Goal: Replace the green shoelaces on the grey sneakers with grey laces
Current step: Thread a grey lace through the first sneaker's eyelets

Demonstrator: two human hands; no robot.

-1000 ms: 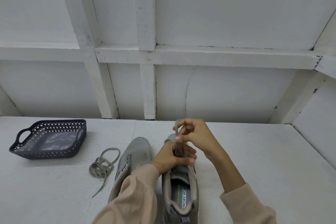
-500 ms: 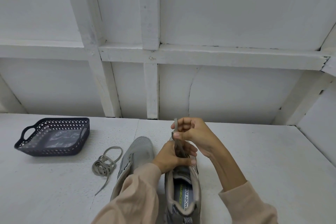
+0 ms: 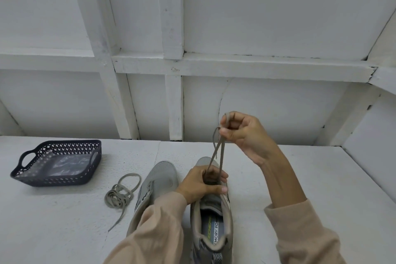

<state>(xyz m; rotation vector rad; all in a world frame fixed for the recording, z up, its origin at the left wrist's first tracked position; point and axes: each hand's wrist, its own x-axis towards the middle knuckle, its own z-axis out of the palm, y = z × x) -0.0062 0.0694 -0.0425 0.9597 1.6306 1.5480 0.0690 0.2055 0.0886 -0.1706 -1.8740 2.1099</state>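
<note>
**Below the right hand [image 3: 242, 135], one sneaker [image 3: 212, 229] mid-lacing**

That hand pinches two strands of a lace [image 3: 215, 152] pulled taut upward; the left hand [image 3: 199, 184] grips the sneaker at its eyelets. Left of it, the second sneaker [image 3: 159, 180] looks unlaced, a loose lace [image 3: 121, 195] coiled beyond. Roughly halfway, I judge; lace colours are hard to tell.

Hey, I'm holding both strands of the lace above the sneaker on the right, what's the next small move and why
Probably a short upward pull with the right hand, to level the ends and seat the lace before crossing. That hand pinches both strands together, they run straight down to the sneaker, and the left hand grips the shoe there, bracing it.
</note>
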